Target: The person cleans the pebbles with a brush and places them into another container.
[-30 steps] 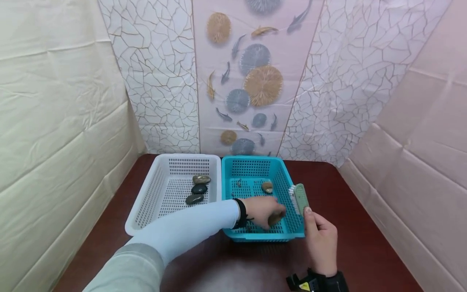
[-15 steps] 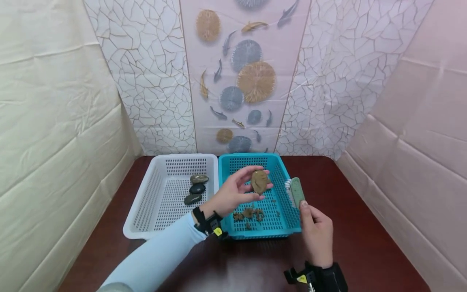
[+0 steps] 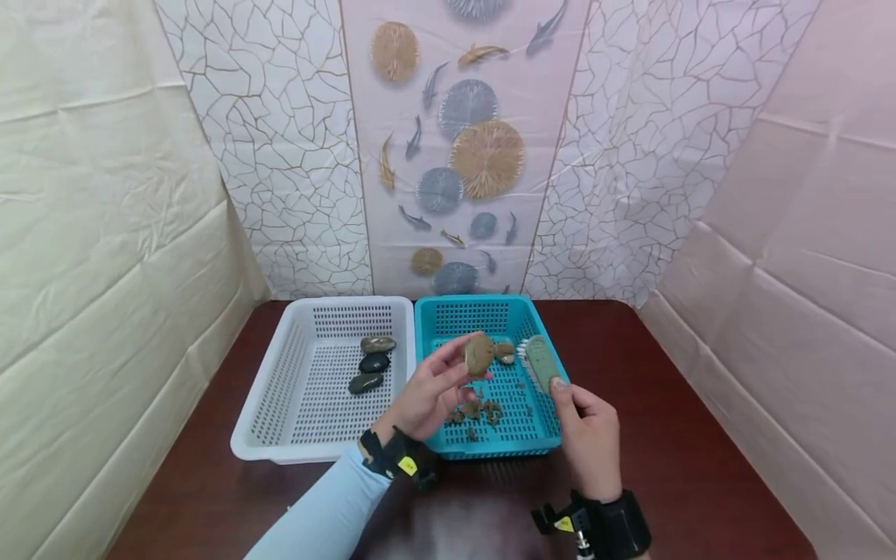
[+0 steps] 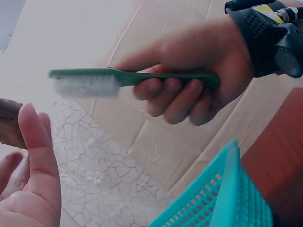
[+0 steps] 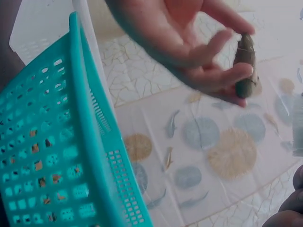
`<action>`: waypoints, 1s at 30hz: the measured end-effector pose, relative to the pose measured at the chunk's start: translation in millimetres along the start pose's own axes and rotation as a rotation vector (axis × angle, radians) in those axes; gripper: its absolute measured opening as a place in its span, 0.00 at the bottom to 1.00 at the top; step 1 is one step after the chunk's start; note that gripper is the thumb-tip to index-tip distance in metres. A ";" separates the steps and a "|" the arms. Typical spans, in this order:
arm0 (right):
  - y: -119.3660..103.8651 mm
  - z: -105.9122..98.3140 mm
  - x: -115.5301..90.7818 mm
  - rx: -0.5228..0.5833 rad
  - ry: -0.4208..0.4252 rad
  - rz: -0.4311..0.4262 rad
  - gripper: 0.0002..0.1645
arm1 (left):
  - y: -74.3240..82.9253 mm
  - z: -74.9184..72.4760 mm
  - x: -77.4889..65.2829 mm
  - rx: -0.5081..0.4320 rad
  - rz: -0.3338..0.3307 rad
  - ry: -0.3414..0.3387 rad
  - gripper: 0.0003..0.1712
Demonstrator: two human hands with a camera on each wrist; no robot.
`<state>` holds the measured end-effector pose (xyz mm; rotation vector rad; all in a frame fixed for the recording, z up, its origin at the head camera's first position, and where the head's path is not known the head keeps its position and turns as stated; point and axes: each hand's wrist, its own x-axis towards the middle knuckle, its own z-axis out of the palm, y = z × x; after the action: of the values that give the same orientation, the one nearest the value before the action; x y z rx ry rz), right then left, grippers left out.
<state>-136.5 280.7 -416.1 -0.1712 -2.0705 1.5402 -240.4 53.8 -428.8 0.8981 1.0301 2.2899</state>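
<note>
My left hand (image 3: 428, 397) holds a brown, mud-coated stone (image 3: 479, 355) by its edges above the blue basket (image 3: 483, 449). In the right wrist view this stone (image 5: 245, 66) is seen edge-on between the fingertips. My right hand (image 3: 588, 435) grips a green brush (image 3: 541, 362) by its handle, over the basket's right side. In the left wrist view the white bristles (image 4: 85, 87) face down, a short way from the stone. Another brown stone (image 3: 504, 353) lies in the blue basket, with mud crumbs (image 3: 472, 410) near its front.
A white basket (image 3: 252, 420) stands against the blue one on the left. Inside it lie three smooth dark stones (image 3: 374, 362) in a column. Both baskets rest on a dark red table (image 3: 693, 435), with cloth-covered walls (image 3: 763, 311) at the sides and back.
My left hand has picked the muddy stone up out of the blue basket, then turned it and drawn it slightly left. The brush has moved left, closer to the stone.
</note>
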 end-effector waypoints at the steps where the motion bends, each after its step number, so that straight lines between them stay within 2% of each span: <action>1: -1.0 3.3 0.9 0.009 -0.014 -0.028 0.37 | -2.0 1.1 0.0 -0.029 -0.005 -0.003 0.28; 5: -5.4 18.4 8.3 -0.014 -0.088 -0.142 0.36 | -8.6 6.0 0.1 -0.127 -0.042 -0.046 0.22; 9: -3.6 26.5 21.7 -0.142 -0.105 -0.174 0.36 | -10.5 7.4 1.0 -0.134 -0.072 -0.047 0.23; 12: 0.8 24.9 31.4 -0.263 -0.057 -0.176 0.36 | -8.2 6.0 3.4 -0.118 -0.119 0.018 0.24; 14: 1.3 24.3 33.8 -0.304 -0.013 -0.187 0.36 | -6.4 4.0 5.7 -0.136 -0.158 0.070 0.24; 16: 0.8 26.0 31.7 -0.285 0.005 -0.208 0.34 | -5.2 2.4 6.8 -0.180 -0.188 0.106 0.26; 20: 2.5 35.2 26.7 -0.230 -0.055 -0.246 0.33 | -4.5 0.6 7.0 -0.262 -0.208 0.133 0.28; 23: 9.1 38.6 32.0 -0.281 -0.086 -0.240 0.35 | -5.2 0.1 7.5 -0.285 -0.219 0.160 0.26; 27: 13.7 36.8 40.0 -0.377 -0.016 -0.213 0.37 | -6.5 -2.5 7.6 -0.341 -0.237 0.235 0.26; 30: 11.3 36.8 36.9 -0.353 0.018 -0.225 0.38 | -6.2 -4.5 5.6 -0.398 -0.241 0.291 0.29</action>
<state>-188.1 268.5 -420.8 -0.0763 -2.2465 1.0323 -246.6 59.1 -433.8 0.2716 0.7045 2.3373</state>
